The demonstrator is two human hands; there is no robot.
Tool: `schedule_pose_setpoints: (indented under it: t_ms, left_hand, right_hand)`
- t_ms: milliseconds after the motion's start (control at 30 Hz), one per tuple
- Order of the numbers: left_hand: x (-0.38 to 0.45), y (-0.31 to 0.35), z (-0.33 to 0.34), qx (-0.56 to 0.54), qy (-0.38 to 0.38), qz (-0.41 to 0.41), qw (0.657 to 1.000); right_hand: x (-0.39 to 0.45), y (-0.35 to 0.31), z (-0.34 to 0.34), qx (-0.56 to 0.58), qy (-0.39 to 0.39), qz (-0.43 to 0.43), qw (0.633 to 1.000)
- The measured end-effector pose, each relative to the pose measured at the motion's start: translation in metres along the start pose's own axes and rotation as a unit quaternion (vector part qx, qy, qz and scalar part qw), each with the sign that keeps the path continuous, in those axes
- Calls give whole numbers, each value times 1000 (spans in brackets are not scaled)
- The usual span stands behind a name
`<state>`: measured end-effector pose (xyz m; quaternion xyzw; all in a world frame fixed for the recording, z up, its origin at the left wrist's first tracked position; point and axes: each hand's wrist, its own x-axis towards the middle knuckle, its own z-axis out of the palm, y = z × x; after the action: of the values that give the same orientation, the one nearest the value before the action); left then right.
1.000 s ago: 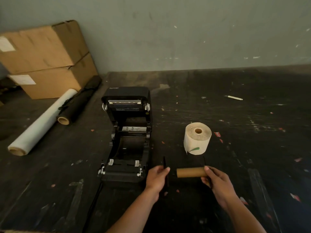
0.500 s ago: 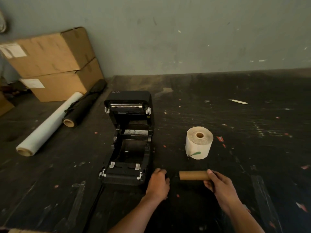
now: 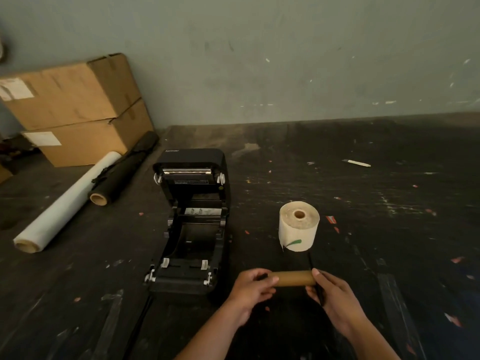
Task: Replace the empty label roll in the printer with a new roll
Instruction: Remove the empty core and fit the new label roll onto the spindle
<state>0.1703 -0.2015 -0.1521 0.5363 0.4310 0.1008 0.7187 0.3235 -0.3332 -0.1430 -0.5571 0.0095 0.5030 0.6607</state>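
The black label printer sits on the dark table with its lid up, and its roll bay looks bare. To its right a full cream label roll stands on end. In front of that roll I hold the empty brown cardboard core level between both hands. My left hand grips its left end. My right hand grips its right end, where a thin black holder flange sticks up and down past my fingers.
Two stacked cardboard boxes stand at the back left against the wall. A white film roll and a black roll lie left of the printer. A cable runs from the printer toward me. A small white stick lies far right.
My left hand has moved right from the table beside the printer and taken the core's left end. A black flat piece it held a second ago is out of sight.
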Motion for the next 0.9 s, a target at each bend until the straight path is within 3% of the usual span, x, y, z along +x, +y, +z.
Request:
schedule_pose_setpoints:
  t_ms: [333,733,900]
  left_hand:
    - [4,-22,14,-95,21,-59,993]
    - [11,-28,31,-29,43,1,999]
    - [7,-27,26,-29,43,3,999]
  right_hand:
    - [-5,12,-12,-56,53,-37,996]
    - [-12,13,1,-10,90,-110,990]
    - [-11,13,-1,67,78,-55,993]
